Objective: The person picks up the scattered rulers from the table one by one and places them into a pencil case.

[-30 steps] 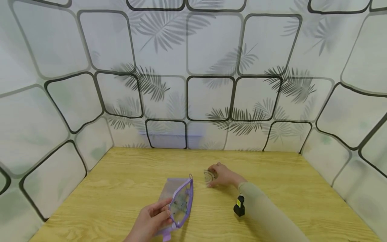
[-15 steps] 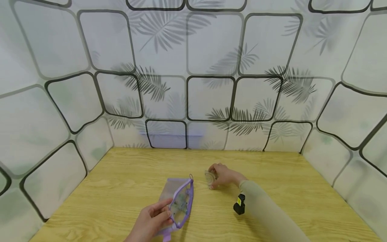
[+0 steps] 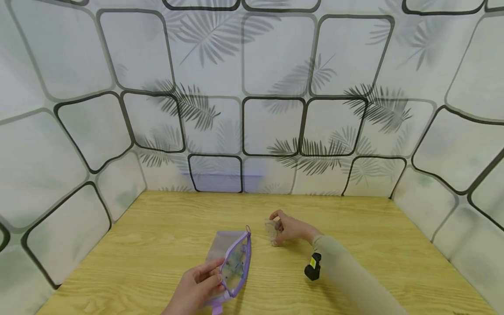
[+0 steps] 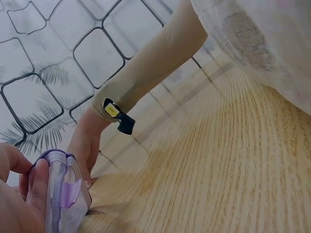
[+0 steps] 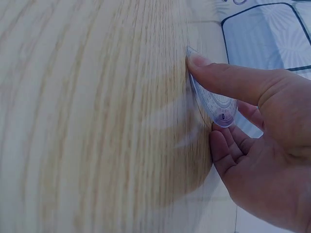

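A see-through pouch with lilac zip edging [image 3: 225, 245] lies on the table, left of centre. Its mouth gapes toward the right, and small blue-green shapes show inside. My left hand [image 3: 197, 282] pinches the near side of that mouth between thumb and fingers. In the left wrist view, a lilac pull tab [image 4: 71, 193] sticks out at the pouch's end. To the right of the pouch, my right hand [image 3: 293, 228] holds a clear protractor [image 5: 216, 104] by its edges, thumb at one corner and fingertips along the other side. The protractor is tilted close over the wood.
The wooden table [image 3: 157, 236] is bounded at the back and sides by a patterned curtain [image 3: 271, 127] with leaf prints. A black wrist device with a yellow label [image 3: 313, 266] sits on my right sleeve.
The protractor has turned slightly in my right hand, and its markings show less clearly in the head view. My right fingers shift a little. The left hand and pouch stay put.
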### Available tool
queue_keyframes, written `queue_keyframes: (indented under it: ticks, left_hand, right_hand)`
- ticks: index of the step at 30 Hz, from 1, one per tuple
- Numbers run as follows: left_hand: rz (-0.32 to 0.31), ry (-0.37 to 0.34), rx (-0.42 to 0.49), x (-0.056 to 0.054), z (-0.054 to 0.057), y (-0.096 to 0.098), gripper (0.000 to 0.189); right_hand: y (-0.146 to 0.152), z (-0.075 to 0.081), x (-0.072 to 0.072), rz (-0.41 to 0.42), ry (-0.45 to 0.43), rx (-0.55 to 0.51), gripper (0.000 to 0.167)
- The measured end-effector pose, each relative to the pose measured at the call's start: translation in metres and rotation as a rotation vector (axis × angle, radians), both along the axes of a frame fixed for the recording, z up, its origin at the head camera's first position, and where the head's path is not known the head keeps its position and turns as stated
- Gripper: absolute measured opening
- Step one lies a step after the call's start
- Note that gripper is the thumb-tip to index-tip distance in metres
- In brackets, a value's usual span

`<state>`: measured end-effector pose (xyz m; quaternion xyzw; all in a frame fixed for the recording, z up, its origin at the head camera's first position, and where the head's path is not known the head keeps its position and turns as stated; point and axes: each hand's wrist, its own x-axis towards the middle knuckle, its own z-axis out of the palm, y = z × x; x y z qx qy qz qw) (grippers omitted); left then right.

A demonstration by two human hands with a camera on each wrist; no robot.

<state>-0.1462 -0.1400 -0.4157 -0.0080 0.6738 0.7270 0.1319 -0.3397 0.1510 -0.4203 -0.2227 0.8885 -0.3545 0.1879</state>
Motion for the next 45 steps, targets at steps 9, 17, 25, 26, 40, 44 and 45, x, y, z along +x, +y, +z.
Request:
queue_keyframes:
  ticks: [9, 17, 25, 26, 40, 44, 45]
  left_hand:
    - [-0.005, 0.0, 0.012, 0.0, 0.0, 0.0, 0.056]
    - [-0.011, 0.001, 0.027, 0.001, 0.001, -0.001, 0.058]
    - [-0.015, 0.006, 0.022, 0.0, 0.0, -0.001, 0.057]
    - [-0.016, 0.007, 0.02, 0.0, 0.0, -0.001, 0.057]
    - [-0.011, 0.007, 0.019, 0.0, -0.001, -0.001, 0.057]
    - [-0.01, 0.007, 0.023, -0.001, -0.001, -0.001, 0.057]
    - [-0.011, 0.008, 0.024, -0.001, -0.001, -0.001, 0.057]
  right_hand:
    - [0.004, -0.001, 0.0, -0.005, 0.01, -0.058, 0.066]
    - [0.005, -0.006, -0.003, -0.083, 0.032, -0.093, 0.06]
    - [0.004, -0.005, -0.001, -0.124, 0.088, -0.099, 0.049]
    - [0.004, -0.005, 0.0, -0.129, 0.098, -0.101, 0.048]
    - [-0.001, -0.005, 0.008, -0.299, 0.153, -0.17, 0.022]
    - [-0.001, -0.006, 0.012, -0.379, 0.091, -0.245, 0.023]
    - [-0.001, -0.006, 0.012, -0.391, 0.081, -0.259, 0.024]
